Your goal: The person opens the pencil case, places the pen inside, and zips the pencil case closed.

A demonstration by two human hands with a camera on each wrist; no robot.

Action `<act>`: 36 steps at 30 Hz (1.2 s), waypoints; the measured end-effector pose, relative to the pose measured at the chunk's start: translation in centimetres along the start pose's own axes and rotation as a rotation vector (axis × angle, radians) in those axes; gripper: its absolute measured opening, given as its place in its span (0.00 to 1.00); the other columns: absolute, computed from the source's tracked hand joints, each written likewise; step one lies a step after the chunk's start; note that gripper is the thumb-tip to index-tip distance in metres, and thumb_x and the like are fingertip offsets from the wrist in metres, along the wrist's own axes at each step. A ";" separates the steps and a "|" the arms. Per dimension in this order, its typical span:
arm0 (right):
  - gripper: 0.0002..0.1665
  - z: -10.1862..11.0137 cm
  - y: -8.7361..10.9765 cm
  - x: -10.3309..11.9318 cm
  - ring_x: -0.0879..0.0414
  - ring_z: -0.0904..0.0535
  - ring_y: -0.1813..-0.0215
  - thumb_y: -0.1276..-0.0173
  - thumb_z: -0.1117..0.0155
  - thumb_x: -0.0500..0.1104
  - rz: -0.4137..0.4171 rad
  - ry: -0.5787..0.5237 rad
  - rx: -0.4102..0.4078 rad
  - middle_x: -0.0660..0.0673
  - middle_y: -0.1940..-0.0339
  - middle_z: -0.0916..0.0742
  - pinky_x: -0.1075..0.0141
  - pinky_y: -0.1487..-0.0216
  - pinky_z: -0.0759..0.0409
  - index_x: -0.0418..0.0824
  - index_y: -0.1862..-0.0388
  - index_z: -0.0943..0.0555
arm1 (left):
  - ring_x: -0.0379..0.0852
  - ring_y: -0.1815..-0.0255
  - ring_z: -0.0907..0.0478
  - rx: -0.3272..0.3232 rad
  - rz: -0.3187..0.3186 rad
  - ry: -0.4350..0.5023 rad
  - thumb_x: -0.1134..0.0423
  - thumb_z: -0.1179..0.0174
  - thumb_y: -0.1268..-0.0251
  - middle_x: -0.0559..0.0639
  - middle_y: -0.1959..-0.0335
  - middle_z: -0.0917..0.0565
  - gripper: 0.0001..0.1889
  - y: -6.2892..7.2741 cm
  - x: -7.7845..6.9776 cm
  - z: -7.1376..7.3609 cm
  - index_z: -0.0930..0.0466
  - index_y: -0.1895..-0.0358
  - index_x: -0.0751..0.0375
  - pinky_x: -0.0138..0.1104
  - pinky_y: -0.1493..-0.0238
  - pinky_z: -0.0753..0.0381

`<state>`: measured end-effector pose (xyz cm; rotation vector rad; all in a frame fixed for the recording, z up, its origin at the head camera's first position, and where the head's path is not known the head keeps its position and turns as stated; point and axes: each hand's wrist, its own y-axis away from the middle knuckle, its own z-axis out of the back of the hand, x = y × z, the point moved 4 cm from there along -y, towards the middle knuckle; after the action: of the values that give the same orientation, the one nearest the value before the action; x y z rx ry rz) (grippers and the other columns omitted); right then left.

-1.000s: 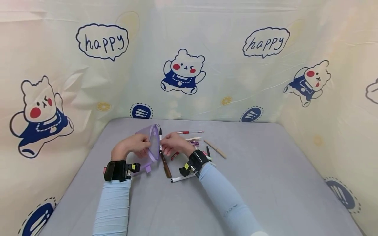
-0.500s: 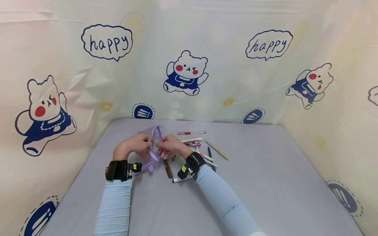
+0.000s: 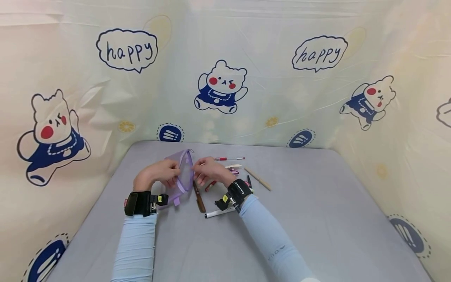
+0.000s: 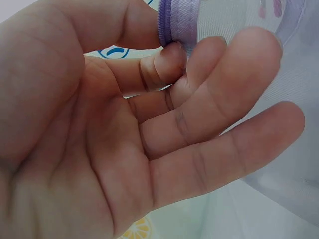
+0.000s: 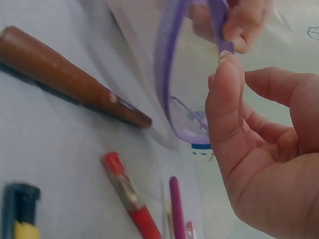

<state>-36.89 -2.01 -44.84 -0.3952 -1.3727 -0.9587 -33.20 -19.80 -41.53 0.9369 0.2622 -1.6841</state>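
Note:
My left hand (image 3: pixel 163 172) pinches the zipper edge of a see-through purple mesh zip pouch (image 3: pixel 185 174). In the left wrist view, thumb and index finger (image 4: pixel 172 55) meet at the purple zipper tape, and the other fingers extend along the mesh. My right hand (image 3: pixel 211 171) is beside the pouch's mouth, its fingertips right at the far rim. No pen shows between its fingers in the right wrist view, where the pouch's purple rim (image 5: pixel 164 74) gapes in a loop. A brown marker (image 3: pixel 199 197) lies on the table just below the pouch mouth.
Around my right hand lie a white marker with a black end (image 3: pixel 219 212), a red pen (image 3: pixel 229 158), a tan pen (image 3: pixel 258 179) and several other pens, partly under the forearm. A printed cloth backdrop (image 3: pixel 267 90) rises behind the grey table (image 3: pixel 317 211).
A black-and-white pen at my right fingers a second ago is out of sight now. My right hand reached left into the pouch mouth, then drew back right. My left hand stayed at the zipper.

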 end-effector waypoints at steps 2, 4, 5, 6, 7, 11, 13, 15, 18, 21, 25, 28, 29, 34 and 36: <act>0.21 0.5 0.4 0.3 0.58 0.20 0.79 0.26 0.44 0.46 0.009 0.027 -0.011 0.34 0.63 0.14 0.47 0.60 0.17 0.29 0.48 0.24 | 0.47 0.73 0.17 -0.003 0.002 0.003 0.65 0.54 0.30 0.55 0.73 0.19 0.09 0.1 0.0 0.0 0.31 0.69 0.64 0.40 0.67 0.16; 0.19 0.9 0.9 0.6 0.58 0.20 0.79 0.27 0.43 0.48 0.018 0.063 -0.019 0.32 0.59 0.14 0.44 0.56 0.18 0.33 0.50 0.22 | 0.47 0.73 0.17 -0.004 0.007 0.008 0.65 0.54 0.30 0.55 0.73 0.19 0.09 0.1 0.0 0.0 0.31 0.69 0.64 0.40 0.67 0.16; 0.17 1.1 1.1 0.7 0.57 0.20 0.79 0.27 0.43 0.48 0.024 0.079 -0.023 0.31 0.58 0.14 0.44 0.57 0.18 0.35 0.51 0.22 | 0.47 0.73 0.17 -0.004 0.008 0.010 0.65 0.54 0.30 0.55 0.73 0.19 0.09 0.2 0.1 0.0 0.32 0.69 0.64 0.40 0.67 0.15; 0.15 1.4 1.3 0.7 0.57 0.20 0.79 0.27 0.43 0.48 0.030 0.091 -0.028 0.32 0.58 0.14 0.44 0.57 0.18 0.38 0.53 0.21 | 0.47 0.73 0.17 -0.004 0.010 0.013 0.64 0.54 0.30 0.55 0.73 0.19 0.08 0.2 0.1 0.0 0.32 0.68 0.64 0.40 0.67 0.15; 0.14 1.7 1.5 0.8 0.57 0.20 0.79 0.27 0.43 0.49 0.035 0.096 -0.033 0.31 0.57 0.14 0.43 0.57 0.18 0.39 0.54 0.21 | 0.47 0.73 0.17 -0.005 0.011 0.015 0.64 0.53 0.30 0.55 0.73 0.19 0.08 0.2 0.1 0.0 0.32 0.68 0.64 0.40 0.67 0.15; 0.13 2.8 2.4 0.9 0.56 0.20 0.78 0.28 0.42 0.49 0.057 0.134 -0.059 0.31 0.57 0.14 0.45 0.58 0.17 0.41 0.55 0.20 | 0.48 0.73 0.17 -0.011 0.009 0.018 0.64 0.54 0.31 0.56 0.71 0.19 0.07 0.4 0.2 0.1 0.33 0.66 0.64 0.41 0.66 0.15; 0.13 3.6 2.8 0.9 0.54 0.20 0.77 0.28 0.42 0.49 0.065 0.158 -0.076 0.34 0.59 0.14 0.50 0.63 0.16 0.40 0.55 0.21 | 0.48 0.72 0.17 -0.017 0.012 0.024 0.64 0.54 0.32 0.57 0.71 0.19 0.07 0.5 0.2 0.2 0.33 0.66 0.64 0.42 0.66 0.15; 0.13 4.4 3.2 0.7 0.50 0.20 0.75 0.28 0.42 0.49 0.071 0.197 -0.099 0.39 0.63 0.14 0.56 0.68 0.17 0.41 0.55 0.21 | 0.49 0.72 0.16 -0.020 0.014 0.028 0.64 0.55 0.32 0.57 0.71 0.20 0.07 0.5 0.2 0.2 0.33 0.66 0.64 0.42 0.66 0.15; 0.13 5.8 3.8 0.3 0.44 0.19 0.71 0.28 0.42 0.50 0.084 0.271 -0.142 0.42 0.65 0.14 0.59 0.71 0.18 0.42 0.56 0.21 | 0.49 0.73 0.17 -0.023 0.016 0.043 0.64 0.57 0.31 0.56 0.72 0.21 0.08 0.5 0.3 0.2 0.33 0.66 0.65 0.42 0.66 0.15; 0.14 7.2 4.8 0.0 0.39 0.17 0.66 0.27 0.43 0.51 0.101 0.317 -0.179 0.39 0.63 0.13 0.53 0.68 0.18 0.42 0.56 0.21 | 0.49 0.75 0.18 -0.022 0.015 0.064 0.64 0.59 0.31 0.56 0.72 0.23 0.09 0.4 0.4 0.2 0.33 0.65 0.65 0.43 0.66 0.15; 0.15 9.0 6.2 -0.6 0.34 0.17 0.61 0.27 0.44 0.52 0.098 0.299 -0.207 0.33 0.58 0.13 0.53 0.68 0.17 0.41 0.56 0.21 | 0.49 0.76 0.19 -0.022 0.014 0.080 0.65 0.61 0.30 0.55 0.73 0.24 0.09 0.4 0.5 0.1 0.34 0.66 0.65 0.43 0.67 0.15; 0.16 10.5 7.3 -1.3 0.36 0.16 0.62 0.27 0.44 0.53 0.083 0.306 -0.239 0.31 0.56 0.14 0.59 0.69 0.18 0.42 0.56 0.21 | 0.49 0.76 0.19 -0.023 0.011 0.079 0.65 0.61 0.29 0.54 0.74 0.25 0.09 0.4 0.6 0.2 0.35 0.66 0.65 0.43 0.67 0.15; 0.16 11.1 7.7 -1.5 0.37 0.16 0.63 0.27 0.44 0.53 0.076 0.313 -0.258 0.31 0.56 0.14 0.60 0.70 0.18 0.41 0.56 0.21 | 0.49 0.76 0.19 -0.024 0.010 0.079 0.65 0.61 0.29 0.54 0.74 0.25 0.09 0.5 0.6 0.2 0.35 0.66 0.65 0.43 0.67 0.15; 0.17 13.8 9.3 -3.1 0.44 0.16 0.64 0.27 0.44 0.52 -0.001 0.349 -0.359 0.34 0.57 0.14 0.60 0.68 0.18 0.40 0.54 0.22 | 0.47 0.77 0.19 -0.019 0.009 0.075 0.64 0.60 0.27 0.54 0.75 0.24 0.10 0.5 0.8 0.4 0.33 0.66 0.65 0.40 0.68 0.16; 0.18 14.6 9.6 -3.6 0.44 0.16 0.63 0.27 0.44 0.52 -0.020 0.364 -0.375 0.36 0.57 0.14 0.61 0.68 0.18 0.39 0.53 0.22 | 0.47 0.77 0.19 -0.021 0.007 0.071 0.64 0.59 0.26 0.54 0.75 0.24 0.11 0.5 0.9 0.6 0.32 0.66 0.65 0.39 0.69 0.16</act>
<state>-38.60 15.57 -42.48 -0.4608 -0.8690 -1.2414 -33.08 -20.95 -41.65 0.9815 0.3232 -1.6406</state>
